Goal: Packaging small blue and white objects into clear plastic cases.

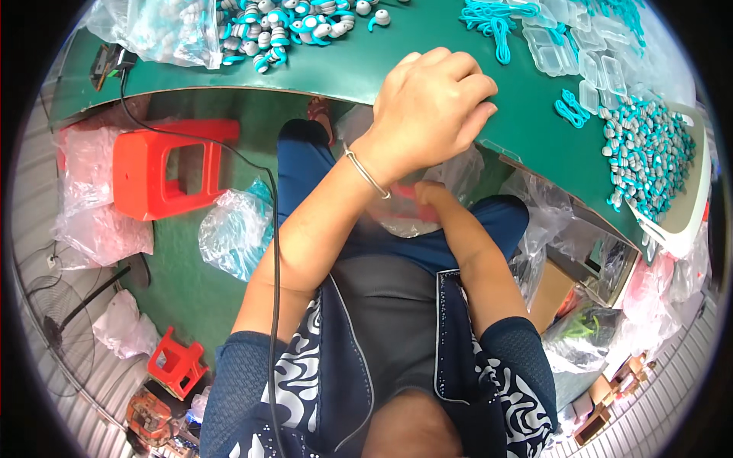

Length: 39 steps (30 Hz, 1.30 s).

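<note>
My left hand [434,107], with a bracelet at the wrist, is raised over the front edge of the green table. Its back faces up and its fingers are curled in; whatever they may hold is hidden. Lower down, between my knees, my right hand [431,196] is beside a red object [414,204] partly covered by clear plastic [397,224]. The right fingers are small and blurred, so their grip does not show. Grey-and-teal earbud-like pieces [286,27] lie on the table beyond my left hand.
At right are teal cord bundles [571,108], clear plastic cases [550,49] and a white tray [691,141] heaped with small teal-and-grey pieces. A black cable [276,229] runs over my left arm. A red stool [153,172] and a plastic bag [238,229] are on the left.
</note>
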Each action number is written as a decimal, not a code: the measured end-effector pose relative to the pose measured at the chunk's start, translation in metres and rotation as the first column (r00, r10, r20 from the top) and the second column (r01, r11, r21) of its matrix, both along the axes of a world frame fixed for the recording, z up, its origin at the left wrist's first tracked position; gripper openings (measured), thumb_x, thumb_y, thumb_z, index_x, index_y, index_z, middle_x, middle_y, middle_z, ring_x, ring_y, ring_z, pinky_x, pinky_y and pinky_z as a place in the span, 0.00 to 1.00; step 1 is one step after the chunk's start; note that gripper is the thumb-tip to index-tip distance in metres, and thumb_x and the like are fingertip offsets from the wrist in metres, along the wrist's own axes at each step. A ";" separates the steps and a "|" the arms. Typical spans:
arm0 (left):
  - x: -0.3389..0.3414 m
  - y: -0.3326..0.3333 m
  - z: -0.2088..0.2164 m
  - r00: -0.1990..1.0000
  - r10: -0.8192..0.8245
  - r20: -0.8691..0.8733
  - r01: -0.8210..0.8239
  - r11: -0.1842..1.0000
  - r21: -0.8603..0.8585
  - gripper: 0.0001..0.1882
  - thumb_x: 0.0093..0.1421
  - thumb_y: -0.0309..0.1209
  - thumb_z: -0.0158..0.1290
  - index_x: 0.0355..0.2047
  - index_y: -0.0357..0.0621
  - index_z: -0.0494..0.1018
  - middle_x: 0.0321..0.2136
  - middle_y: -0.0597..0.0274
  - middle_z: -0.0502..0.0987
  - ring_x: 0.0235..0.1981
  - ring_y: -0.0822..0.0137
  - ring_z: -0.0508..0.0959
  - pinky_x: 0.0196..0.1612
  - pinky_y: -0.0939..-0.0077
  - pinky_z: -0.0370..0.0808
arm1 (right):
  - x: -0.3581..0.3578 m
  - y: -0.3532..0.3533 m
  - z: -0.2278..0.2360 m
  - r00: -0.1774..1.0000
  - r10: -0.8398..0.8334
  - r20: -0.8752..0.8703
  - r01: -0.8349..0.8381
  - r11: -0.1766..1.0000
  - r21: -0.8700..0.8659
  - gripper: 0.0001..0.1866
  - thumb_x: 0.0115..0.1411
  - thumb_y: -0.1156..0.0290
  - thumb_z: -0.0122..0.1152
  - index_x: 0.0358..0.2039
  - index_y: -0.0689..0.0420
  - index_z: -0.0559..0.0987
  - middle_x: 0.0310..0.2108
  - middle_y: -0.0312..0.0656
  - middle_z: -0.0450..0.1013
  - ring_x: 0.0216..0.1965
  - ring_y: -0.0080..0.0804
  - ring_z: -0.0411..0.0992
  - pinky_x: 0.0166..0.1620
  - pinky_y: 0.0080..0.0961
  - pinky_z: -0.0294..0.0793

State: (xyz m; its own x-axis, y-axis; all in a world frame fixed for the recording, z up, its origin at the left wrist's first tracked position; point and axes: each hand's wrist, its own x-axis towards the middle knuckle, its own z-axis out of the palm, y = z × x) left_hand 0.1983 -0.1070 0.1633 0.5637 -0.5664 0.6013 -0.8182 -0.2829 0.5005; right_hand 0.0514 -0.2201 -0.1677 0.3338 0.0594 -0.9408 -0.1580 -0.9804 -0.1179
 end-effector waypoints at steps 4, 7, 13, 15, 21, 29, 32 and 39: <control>0.001 0.000 0.003 1.000 -0.008 0.017 0.007 1.000 0.018 0.07 0.52 0.33 0.63 0.32 0.50 0.79 0.31 0.66 0.77 0.33 0.59 0.77 0.36 0.65 0.73 | 0.002 -0.013 0.005 0.967 -0.188 0.174 0.161 0.974 0.157 0.17 0.58 0.64 0.59 0.46 0.56 0.82 0.48 0.51 0.77 0.51 0.47 0.75 0.53 0.39 0.73; 0.001 0.001 0.003 1.000 -0.007 0.015 0.007 1.000 0.008 0.06 0.53 0.32 0.62 0.32 0.50 0.79 0.30 0.65 0.77 0.34 0.58 0.77 0.37 0.64 0.73 | 0.010 -0.016 0.048 0.921 -0.226 0.318 0.156 0.960 0.232 0.17 0.59 0.64 0.59 0.46 0.58 0.81 0.44 0.51 0.79 0.48 0.48 0.76 0.52 0.41 0.73; 0.000 0.002 0.004 1.000 -0.010 -0.018 0.009 0.999 -0.041 0.04 0.54 0.28 0.61 0.31 0.48 0.79 0.30 0.64 0.78 0.34 0.57 0.78 0.38 0.63 0.74 | 0.002 -0.028 0.229 0.719 -0.477 0.505 0.026 0.745 0.667 0.12 0.60 0.68 0.58 0.39 0.62 0.81 0.38 0.51 0.79 0.40 0.47 0.78 0.44 0.37 0.75; -0.001 0.002 0.000 0.999 0.003 -0.043 -0.006 0.998 -0.062 0.04 0.54 0.28 0.61 0.31 0.47 0.79 0.30 0.64 0.78 0.35 0.58 0.78 0.38 0.63 0.73 | -0.002 -0.034 0.305 0.660 -0.550 0.512 -0.073 0.632 0.772 0.10 0.59 0.71 0.59 0.38 0.63 0.81 0.35 0.48 0.80 0.37 0.43 0.78 0.41 0.33 0.76; -0.005 0.001 0.004 0.998 0.000 -0.070 -0.007 0.996 -0.092 0.04 0.54 0.26 0.61 0.30 0.46 0.79 0.29 0.63 0.77 0.34 0.57 0.77 0.38 0.62 0.73 | 0.041 -0.076 0.380 -0.284 -0.246 0.927 0.028 0.964 0.265 0.05 0.55 0.74 0.64 0.33 0.58 0.81 0.30 0.43 0.77 0.34 0.41 0.74 0.39 0.36 0.70; 0.004 0.026 0.011 0.972 0.232 0.030 -0.231 0.973 -0.022 0.07 0.52 0.28 0.62 0.33 0.46 0.78 0.31 0.62 0.76 0.36 0.58 0.76 0.39 0.62 0.71 | 0.101 -0.093 0.355 -0.248 0.306 0.919 0.382 0.903 -0.197 0.17 0.51 0.65 0.68 0.42 0.54 0.79 0.42 0.41 0.76 0.45 0.40 0.72 0.45 0.45 0.64; 0.018 0.042 0.010 0.898 0.427 0.111 -0.425 0.904 -0.036 0.13 0.50 0.29 0.63 0.38 0.47 0.78 0.35 0.62 0.76 0.39 0.57 0.75 0.40 0.61 0.70 | 0.100 -0.097 0.356 -0.282 0.282 0.917 0.322 0.928 -0.187 0.16 0.51 0.69 0.65 0.42 0.57 0.79 0.41 0.43 0.77 0.42 0.43 0.75 0.44 0.44 0.68; 0.034 0.039 0.007 0.795 0.563 0.225 -0.599 0.787 0.150 0.16 0.50 0.33 0.65 0.41 0.51 0.78 0.36 0.65 0.76 0.39 0.61 0.75 0.42 0.60 0.66 | 0.078 -0.099 0.362 -0.449 0.154 0.880 0.181 0.980 -0.079 0.13 0.54 0.78 0.62 0.42 0.59 0.78 0.40 0.47 0.77 0.40 0.46 0.76 0.43 0.38 0.76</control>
